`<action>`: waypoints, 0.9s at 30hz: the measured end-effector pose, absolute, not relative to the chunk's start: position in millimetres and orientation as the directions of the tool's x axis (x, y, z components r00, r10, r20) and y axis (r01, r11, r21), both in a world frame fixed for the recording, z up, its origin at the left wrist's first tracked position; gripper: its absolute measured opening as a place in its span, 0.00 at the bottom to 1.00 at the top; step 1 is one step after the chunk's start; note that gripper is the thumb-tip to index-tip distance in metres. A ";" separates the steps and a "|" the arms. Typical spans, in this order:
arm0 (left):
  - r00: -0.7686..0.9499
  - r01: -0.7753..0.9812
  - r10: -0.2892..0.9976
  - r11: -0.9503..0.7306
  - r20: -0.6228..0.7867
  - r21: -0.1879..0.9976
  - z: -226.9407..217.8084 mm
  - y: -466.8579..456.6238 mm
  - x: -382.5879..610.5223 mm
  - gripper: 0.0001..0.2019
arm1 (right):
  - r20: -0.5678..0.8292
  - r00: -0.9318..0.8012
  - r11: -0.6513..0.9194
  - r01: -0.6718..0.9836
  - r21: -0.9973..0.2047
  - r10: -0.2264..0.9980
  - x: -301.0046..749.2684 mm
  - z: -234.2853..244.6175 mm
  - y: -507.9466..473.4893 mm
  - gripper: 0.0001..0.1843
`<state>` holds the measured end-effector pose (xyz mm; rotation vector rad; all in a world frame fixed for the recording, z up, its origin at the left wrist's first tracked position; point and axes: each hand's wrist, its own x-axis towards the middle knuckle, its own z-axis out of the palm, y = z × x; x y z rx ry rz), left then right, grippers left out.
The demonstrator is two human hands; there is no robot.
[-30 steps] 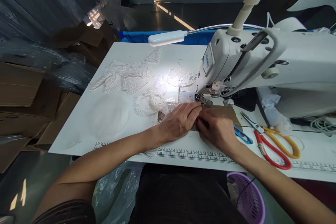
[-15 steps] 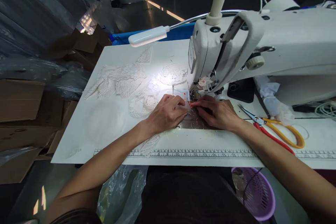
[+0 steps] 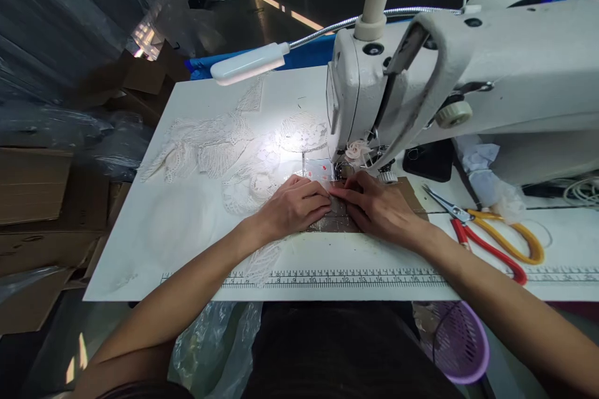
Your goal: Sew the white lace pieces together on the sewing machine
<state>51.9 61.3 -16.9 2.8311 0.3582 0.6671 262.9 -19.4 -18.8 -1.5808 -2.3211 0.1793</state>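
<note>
My left hand is closed at the front of the sewing machine, its fingertips pressed down on white lace that spreads out to the left. Close beside it, my right hand has its fingers drawn together, with the index fingertip meeting the left fingers just before the presser foot. Whatever lies between the fingertips is too small and covered to make out. Beneath both hands is a brown, taped plate. Small red marks show on the machine bed by the needle.
Scissors with red and yellow handles lie right of my right hand. A black phone-like object rests behind them. A lamp hangs over the lace. A printed ruler runs along the table's front edge. Cardboard boxes stand left.
The view has shifted slightly. My right hand has moved a little left, closer to my left hand, whose fingers now lie flatter and closer together. More red marks show by the needle.
</note>
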 end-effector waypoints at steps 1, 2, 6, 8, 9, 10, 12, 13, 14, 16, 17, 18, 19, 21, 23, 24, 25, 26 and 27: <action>0.869 0.187 0.282 -0.948 0.406 0.259 -15.6 62.4 50.3 0.05 | 0.199 -0.338 0.383 0.884 -0.269 0.920 262.3 -19.3 -19.4 0.23; 0.869 0.195 0.287 -0.947 0.402 0.255 -14.3 62.9 49.2 0.05 | 0.201 -0.342 0.386 0.884 -0.262 0.918 262.0 -19.5 -19.4 0.22; 0.862 0.227 0.286 -0.956 0.418 0.186 -11.5 59.8 49.2 0.06 | 0.201 -0.336 0.384 0.873 -0.300 0.920 264.1 -19.3 -19.8 0.22; 0.855 0.229 0.264 -0.964 0.446 0.132 -11.4 57.2 50.5 0.06 | 0.209 -0.338 0.391 0.859 -0.330 0.918 266.0 -19.4 -20.6 0.22; 0.851 0.231 0.252 -0.968 0.462 0.101 -11.6 56.2 51.0 0.06 | 0.217 -0.343 0.400 0.851 -0.340 0.914 266.9 -19.6 -21.1 0.22; 0.846 0.235 0.240 -0.969 0.476 0.069 -11.7 55.3 51.3 0.05 | 0.227 -0.348 0.409 0.844 -0.346 0.910 267.5 -20.0 -21.5 0.22; 0.843 0.240 0.215 -0.971 0.493 0.013 -12.2 54.3 51.4 0.05 | 0.249 -0.350 0.421 0.837 -0.349 0.903 268.0 -21.0 -22.0 0.21; 0.843 0.240 0.205 -0.971 0.497 -0.007 -12.6 54.1 51.3 0.04 | 0.256 -0.349 0.423 0.837 -0.346 0.901 268.1 -21.5 -22.0 0.21; 0.845 0.237 0.197 -0.971 0.498 -0.019 -13.1 54.0 51.2 0.04 | 0.260 -0.347 0.422 0.840 -0.342 0.901 268.1 -22.0 -21.9 0.21; 0.849 0.224 0.188 -0.975 0.493 -0.014 -14.3 54.2 51.2 0.04 | 0.259 -0.342 0.415 0.848 -0.330 0.903 267.9 -22.8 -21.2 0.20; 0.853 0.215 0.189 -0.977 0.487 0.001 -15.0 54.3 51.3 0.04 | 0.257 -0.342 0.414 0.851 -0.323 0.904 267.9 -23.1 -20.8 0.20; 0.857 0.205 0.191 -0.979 0.479 0.025 -15.5 54.5 51.6 0.05 | 0.255 -0.344 0.414 0.854 -0.316 0.904 268.0 -23.3 -20.4 0.20; 0.860 0.195 0.196 -0.979 0.471 0.053 -15.9 54.7 51.8 0.05 | 0.254 -0.348 0.417 0.855 -0.309 0.902 268.0 -23.5 -20.0 0.20; 0.863 0.186 0.217 -0.976 0.457 0.112 -16.1 55.1 52.3 0.06 | 0.256 -0.361 0.428 0.852 -0.300 0.897 268.2 -23.7 -19.4 0.20; 0.866 0.193 0.240 -0.970 0.439 0.151 -15.6 55.2 52.4 0.06 | 0.257 -0.375 0.442 0.848 -0.294 0.891 268.4 -23.7 -19.1 0.21; 0.867 0.200 0.251 -0.966 0.431 0.162 -15.3 55.1 52.3 0.06 | 0.258 -0.380 0.447 0.845 -0.293 0.888 268.5 -23.7 -19.1 0.21; 0.866 0.210 0.263 -0.963 0.424 0.169 -15.0 54.9 52.2 0.06 | 0.261 -0.383 0.451 0.843 -0.295 0.886 268.6 -23.5 -19.1 0.21; 0.865 0.220 0.274 -0.960 0.420 0.173 -14.7 54.5 52.1 0.06 | 0.264 -0.383 0.453 0.840 -0.300 0.885 268.8 -23.4 -19.2 0.21; 0.861 0.231 0.285 -0.957 0.421 0.175 -14.4 54.1 52.0 0.06 | 0.270 -0.380 0.454 0.835 -0.310 0.885 269.0 -23.1 -19.3 0.21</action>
